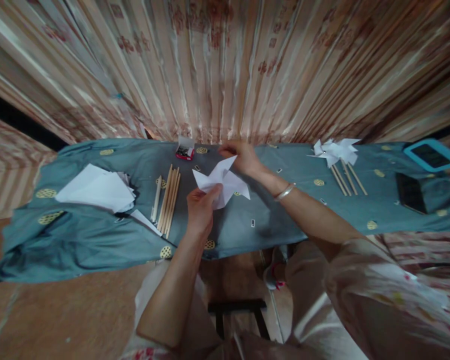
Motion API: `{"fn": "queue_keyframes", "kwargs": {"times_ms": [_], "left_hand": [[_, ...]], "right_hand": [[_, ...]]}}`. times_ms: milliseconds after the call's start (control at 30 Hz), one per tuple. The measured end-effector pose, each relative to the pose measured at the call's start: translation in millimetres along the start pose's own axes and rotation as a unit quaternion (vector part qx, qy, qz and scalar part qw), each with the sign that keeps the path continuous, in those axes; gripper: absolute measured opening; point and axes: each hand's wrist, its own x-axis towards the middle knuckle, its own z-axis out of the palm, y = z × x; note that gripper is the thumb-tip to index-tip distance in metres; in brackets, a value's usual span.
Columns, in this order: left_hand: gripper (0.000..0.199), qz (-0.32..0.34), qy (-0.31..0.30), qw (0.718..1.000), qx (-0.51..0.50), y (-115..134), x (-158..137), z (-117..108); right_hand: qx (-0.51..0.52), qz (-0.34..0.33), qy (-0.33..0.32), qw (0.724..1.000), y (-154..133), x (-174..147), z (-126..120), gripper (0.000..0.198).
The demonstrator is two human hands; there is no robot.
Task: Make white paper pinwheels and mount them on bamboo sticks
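Observation:
A folded white paper pinwheel (pixel 228 183) is pinched by my left hand (pixel 203 202), thumb on top near its centre. Just beyond it, my right hand (pixel 242 156) has its fingers curled together; anything in them is hidden or too small to name. A small open red and white box (pixel 185 149) with dark little pieces inside stands at the table's back, left of my right hand. Several wooden sticks (pixel 168 200) lie side by side to the left of my left hand.
A stack of white paper sheets (pixel 95 187) lies at left, with a white blade-like strip (pixel 146 221) beside it. Several finished pinwheels on sticks (pixel 337 151), a dark phone (pixel 411 193) and a blue-framed tablet (pixel 432 154) lie at right. A pleated curtain (pixel 217 75) hangs behind the cloth-covered table (pixel 285 220).

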Motion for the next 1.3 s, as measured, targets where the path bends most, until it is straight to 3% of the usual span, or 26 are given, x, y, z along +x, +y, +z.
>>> {"fn": "queue_keyframes", "kwargs": {"times_ms": [67,267,400,733,967,1300], "left_hand": [[0.026,0.007,0.006,1.0,-0.014,3.5,2.7,-0.9],[0.029,0.026,0.007,0.999,-0.027,9.6,5.5,-2.2],[0.026,0.023,0.011,0.999,-0.022,8.4,5.9,-2.0],[0.025,0.018,0.0,1.0,-0.024,0.8,4.7,2.1],[0.022,0.016,0.004,1.0,-0.016,-3.5,3.9,4.7],[0.021,0.001,-0.013,1.0,-0.017,-2.3,0.3,8.7]], "right_hand": [[-0.089,-0.046,-0.045,0.994,2.7,11.1,24.1,0.014],[-0.131,-0.076,-0.102,0.983,-6.8,36.7,78.1,0.028],[-0.169,-0.078,-0.128,0.974,-13.2,41.9,94.0,0.016],[-0.265,-0.103,-0.147,0.947,-12.0,27.1,69.0,0.015],[-0.297,-0.13,-0.143,0.935,-4.3,29.2,73.6,0.025],[-0.303,-0.122,-0.141,0.934,-9.8,20.2,60.2,0.008]]}}
